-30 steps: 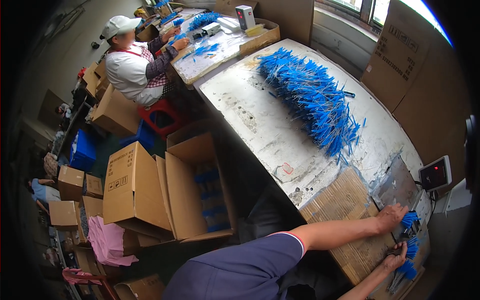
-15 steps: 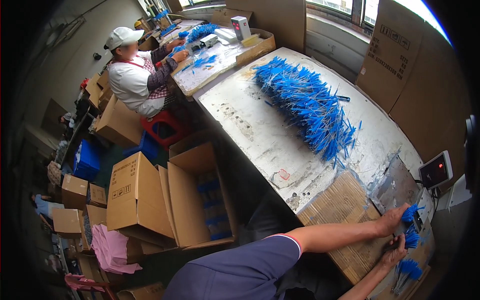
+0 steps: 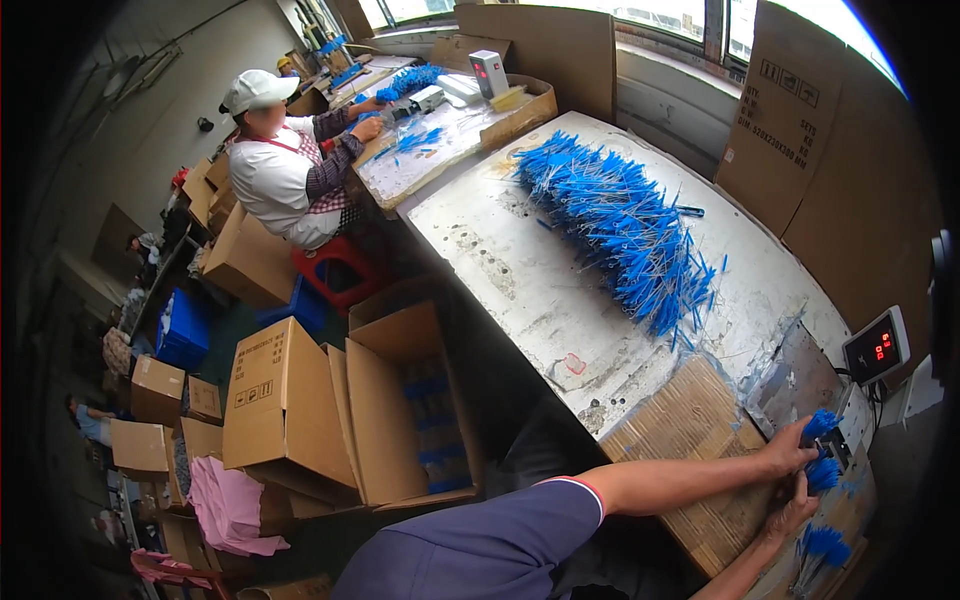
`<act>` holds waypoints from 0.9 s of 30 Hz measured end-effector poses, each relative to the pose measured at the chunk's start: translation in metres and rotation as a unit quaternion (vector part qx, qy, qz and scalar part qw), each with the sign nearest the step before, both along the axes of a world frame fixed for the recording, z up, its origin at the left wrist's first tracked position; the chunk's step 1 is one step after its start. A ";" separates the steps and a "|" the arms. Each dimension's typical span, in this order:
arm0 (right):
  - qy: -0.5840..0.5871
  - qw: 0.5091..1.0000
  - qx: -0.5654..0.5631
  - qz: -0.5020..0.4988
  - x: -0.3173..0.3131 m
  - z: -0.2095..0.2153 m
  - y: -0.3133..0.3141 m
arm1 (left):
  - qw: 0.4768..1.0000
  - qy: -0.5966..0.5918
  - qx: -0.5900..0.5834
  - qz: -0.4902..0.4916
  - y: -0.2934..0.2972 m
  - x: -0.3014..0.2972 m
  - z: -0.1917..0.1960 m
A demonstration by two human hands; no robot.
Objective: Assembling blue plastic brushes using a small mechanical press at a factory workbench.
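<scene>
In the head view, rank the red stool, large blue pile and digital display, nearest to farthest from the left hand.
1. Digital display, right of the left hand
2. Large blue pile, on the white table
3. Red stool, far left

White table (image 3: 530, 300), stained: lg. heap of blue-tipped rods (image 3: 620, 230) on top, w/ flat cardboard (image 3: 690, 425) & grey metal plate (image 3: 795, 375) nr. one end.

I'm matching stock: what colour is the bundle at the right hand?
The bundle shows blue, best seen in the head view.
</scene>
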State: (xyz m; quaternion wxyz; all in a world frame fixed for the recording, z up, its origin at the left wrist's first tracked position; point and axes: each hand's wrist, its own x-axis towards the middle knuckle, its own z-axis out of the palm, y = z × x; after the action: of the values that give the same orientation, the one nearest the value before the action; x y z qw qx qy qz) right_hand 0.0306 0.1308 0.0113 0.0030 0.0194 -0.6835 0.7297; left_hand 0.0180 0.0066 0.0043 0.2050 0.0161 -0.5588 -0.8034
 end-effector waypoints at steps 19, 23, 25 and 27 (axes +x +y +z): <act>0.046 0.998 0.049 -0.002 -0.004 -0.006 0.015 | 0.990 0.018 0.082 -0.110 -0.011 -0.006 0.002; 0.040 0.997 0.044 0.045 -0.001 -0.001 0.006 | 0.991 0.086 0.071 -0.068 -0.013 -0.006 -0.002; 0.080 0.996 0.028 0.003 0.009 0.005 -0.002 | 0.993 0.091 0.026 -0.067 -0.014 -0.003 -0.002; 0.089 0.996 0.018 -0.011 0.016 0.011 0.008 | 0.991 0.103 -0.008 -0.081 -0.001 0.003 0.003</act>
State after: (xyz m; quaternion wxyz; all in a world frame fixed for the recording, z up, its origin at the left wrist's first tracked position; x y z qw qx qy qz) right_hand 0.0469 0.1384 0.0219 0.0715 0.0769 -0.6939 0.7124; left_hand 0.0207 0.0056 0.0076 0.1960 -0.1137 -0.5406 -0.8102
